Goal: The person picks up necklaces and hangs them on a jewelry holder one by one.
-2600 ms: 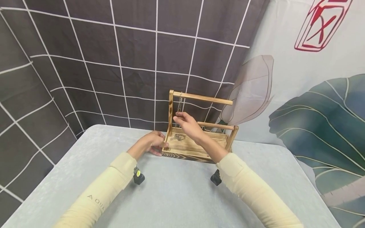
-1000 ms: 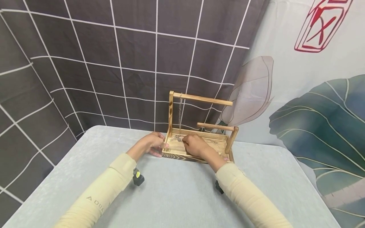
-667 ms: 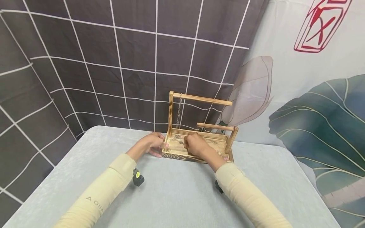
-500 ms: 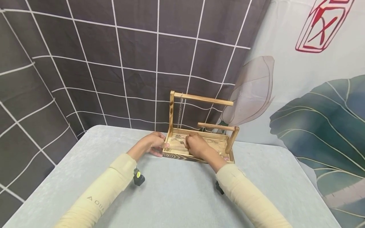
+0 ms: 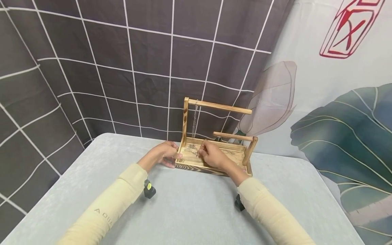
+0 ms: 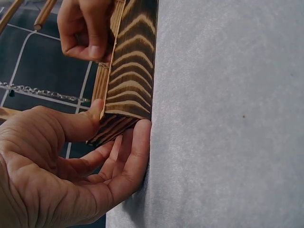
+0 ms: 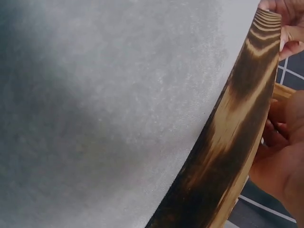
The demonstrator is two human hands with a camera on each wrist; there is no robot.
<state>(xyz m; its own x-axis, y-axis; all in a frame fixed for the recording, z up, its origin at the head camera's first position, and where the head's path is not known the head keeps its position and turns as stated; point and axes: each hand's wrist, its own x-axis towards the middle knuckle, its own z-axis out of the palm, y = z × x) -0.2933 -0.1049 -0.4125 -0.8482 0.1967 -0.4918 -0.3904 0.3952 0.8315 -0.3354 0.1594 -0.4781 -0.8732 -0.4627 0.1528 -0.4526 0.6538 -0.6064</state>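
Observation:
My left hand (image 5: 165, 153) holds the left end of a wooden jewelry stand (image 5: 199, 168). In the left wrist view its thumb lies on the tray rim and its fingers support the end wall (image 6: 114, 128) from outside and below. My right hand (image 5: 214, 156) is inside the tray, thumb and forefinger pinching a thin chain necklace (image 5: 196, 154). The chain runs left from the fingertips toward a small tangled heap of chain (image 5: 191, 147) on the tray floor. Another necklace (image 5: 194, 121) hangs from the left of the upper bar (image 5: 222, 106).
A lower bar (image 5: 232, 136) on a right-hand post (image 5: 250, 151) stands over the tray. Small jewelry lies at the tray's right end, partly behind my right wrist. The stand sits near the back of a table with a pale cloth (image 5: 190, 207), before a dark grid curtain (image 5: 147, 68).
My right hand came down from the hanging necklace into the tray, and its fingertips now hold a chain beside the heap. The hanging necklace stays on the bar. My left hand keeps its place.

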